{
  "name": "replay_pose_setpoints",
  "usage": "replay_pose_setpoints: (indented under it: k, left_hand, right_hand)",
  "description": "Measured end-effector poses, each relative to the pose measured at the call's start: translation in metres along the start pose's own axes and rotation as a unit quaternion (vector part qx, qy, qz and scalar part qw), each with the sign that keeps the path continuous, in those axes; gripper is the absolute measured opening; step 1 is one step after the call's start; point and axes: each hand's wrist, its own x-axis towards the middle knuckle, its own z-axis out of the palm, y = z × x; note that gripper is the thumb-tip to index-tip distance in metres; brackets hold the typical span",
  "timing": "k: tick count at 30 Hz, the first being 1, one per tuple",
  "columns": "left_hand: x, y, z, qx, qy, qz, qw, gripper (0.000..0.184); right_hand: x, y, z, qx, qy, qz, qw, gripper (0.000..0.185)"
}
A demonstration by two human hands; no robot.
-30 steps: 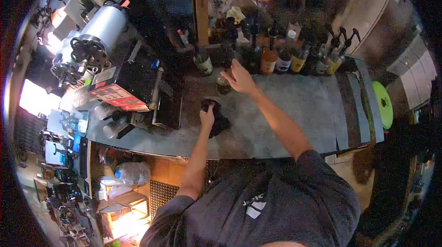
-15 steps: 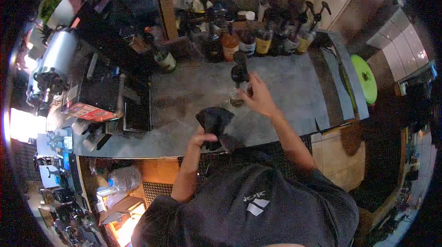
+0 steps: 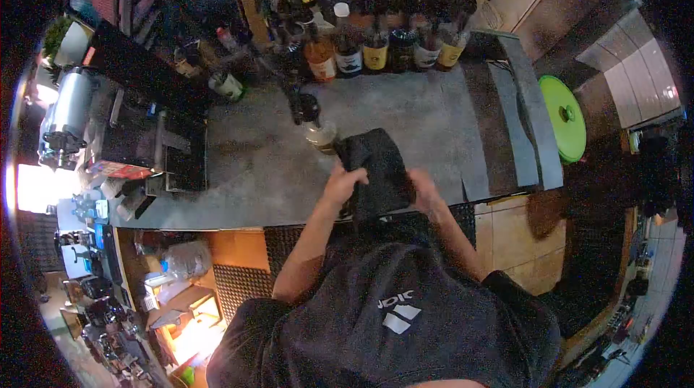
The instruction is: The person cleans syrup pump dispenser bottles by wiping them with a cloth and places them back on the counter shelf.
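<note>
A black cloth (image 3: 374, 171) hangs spread out between my two hands, over the front edge of the grey counter. My left hand (image 3: 345, 185) is closed on its left side, with the thumb lying over the fabric. At the right side of the cloth, my right hand (image 3: 425, 190) is closed on the edge and slightly blurred. Just beyond my left hand stands a clear bottle with a black pump top (image 3: 319, 132). The cloth's upper left corner comes close to this bottle; I cannot tell whether they touch.
Several labelled bottles (image 3: 376, 55) line the back of the counter (image 3: 267, 164). Another bottle (image 3: 227, 86) stands apart at back left. A dark machine (image 3: 134, 135) occupies the left end. A green round lid (image 3: 564, 119) hangs beyond the right end.
My right hand has left the pump bottle and taken hold of the cloth's right side. The cloth, bunched in my left hand before, is now spread wider. The view has shifted.
</note>
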Motion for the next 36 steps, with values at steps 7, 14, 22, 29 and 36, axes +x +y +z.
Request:
replay_pose_setpoints:
  k: [7, 14, 22, 29, 36]
  left_hand:
    - [-0.003, -0.005, 0.028, -0.195, 0.056, -0.009, 0.979, 0.046]
    - [0.013, -0.026, 0.052, -0.279, 0.008, -0.171, 0.945, 0.042]
    - [0.008, -0.01, 0.031, 0.142, 0.059, 0.153, 0.976, 0.035]
    - [0.002, 0.012, 0.038, 0.091, 0.041, 0.236, 0.967, 0.032]
    - [-0.014, 0.007, 0.007, 0.203, 0.284, 0.393, 0.85, 0.028]
  right_hand:
    - [0.001, -0.015, -0.091, 0.278, -0.281, 0.112, 0.912, 0.049]
    - [0.008, -0.02, -0.039, 0.191, 0.123, 0.012, 0.974, 0.056]
    - [-0.003, -0.05, -0.025, 0.286, -0.068, 0.131, 0.947, 0.06]
    - [0.035, 0.004, -0.041, 0.18, -0.023, 0.039, 0.983, 0.055]
    - [0.03, 0.013, -0.031, 0.29, -0.096, 0.059, 0.95, 0.051]
